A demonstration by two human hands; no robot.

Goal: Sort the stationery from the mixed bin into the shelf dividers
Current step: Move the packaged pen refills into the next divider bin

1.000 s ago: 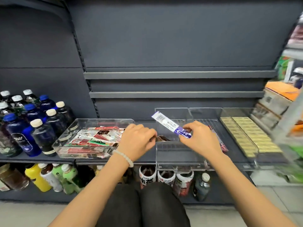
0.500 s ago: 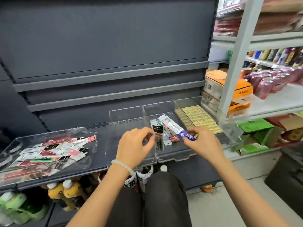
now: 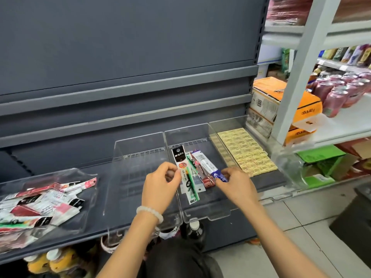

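Both forearms reach in over the middle clear divider (image 3: 204, 214); left hand (image 3: 160, 186) pinches a black-topped refill pack (image 3: 180, 159); right hand (image 3: 234, 186), fingers curled, grips the blue-ended pack (image 3: 208, 166); mixed bin (image 3: 88, 205) sits left.

Left hand (image 3: 160, 183) fingers curled, pinching; right hand (image 3: 233, 182) fingers curled, pinching; forearms extended forward.

I see a dark grey shelf (image 3: 267, 180), clear dividers (image 3: 208, 214), a black-topped packet (image 3: 178, 155), a white packet with a blue end (image 3: 208, 167), pale yellow pads (image 3: 247, 151), orange boxes (image 3: 301, 105) and pink cans (image 3: 333, 97).
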